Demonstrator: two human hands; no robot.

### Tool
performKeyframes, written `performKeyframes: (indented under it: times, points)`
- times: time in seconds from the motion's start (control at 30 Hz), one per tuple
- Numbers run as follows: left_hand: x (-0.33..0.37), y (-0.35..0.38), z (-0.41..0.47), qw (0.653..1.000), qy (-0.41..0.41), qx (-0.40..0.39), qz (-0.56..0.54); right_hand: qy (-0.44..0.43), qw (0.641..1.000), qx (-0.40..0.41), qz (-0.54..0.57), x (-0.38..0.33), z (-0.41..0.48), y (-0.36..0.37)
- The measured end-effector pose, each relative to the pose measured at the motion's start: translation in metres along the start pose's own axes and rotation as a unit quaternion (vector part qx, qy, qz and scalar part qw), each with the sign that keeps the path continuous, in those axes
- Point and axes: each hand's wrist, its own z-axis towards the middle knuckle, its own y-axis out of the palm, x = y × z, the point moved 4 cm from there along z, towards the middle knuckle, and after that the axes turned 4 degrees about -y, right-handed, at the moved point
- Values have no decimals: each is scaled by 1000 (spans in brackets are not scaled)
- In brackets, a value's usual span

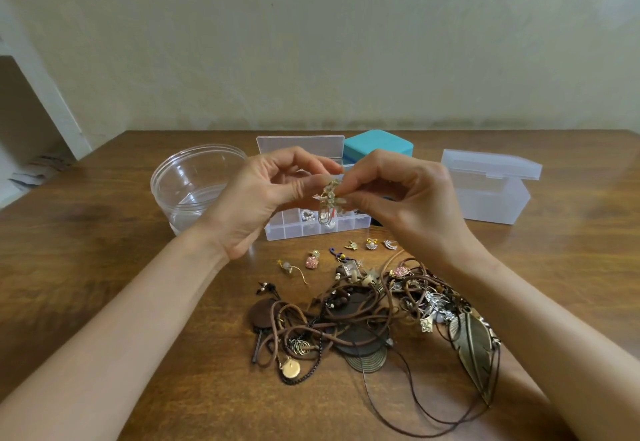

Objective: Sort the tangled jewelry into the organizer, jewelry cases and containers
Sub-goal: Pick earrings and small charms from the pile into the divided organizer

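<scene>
Jewelry tangle (pixel 360 312) | left hand (pixel 258 198), right hand (pixel 412 198) pinch gold earring (pixel 329 198) — organizer (pixel 311 231) behind

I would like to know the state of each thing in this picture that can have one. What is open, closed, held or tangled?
compartment organizer, lid open, standing up behind
round clear container, no lid on, looks empty
teal jewelry case, closed
frosted plastic box, lid seems ajar
gold jewelry piece, held above the organizer
left hand, pinches the piece
right hand, pinches the piece
jewelry pile, tangled on the table
</scene>
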Motion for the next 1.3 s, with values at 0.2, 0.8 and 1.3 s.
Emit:
performKeyframes:
  times: [0.2,0.8,1.3]
  points:
    - [-2,-1,-1,1000,-12,4,6,-7,1000,9,-4,-1,0,-2]
    - [11,-7,-1,991,58,-31,119,103,975,30,195,1,5,-10]
    - [11,2,-1,985,94,-32,140,238,868,-16,435,9,4,1]
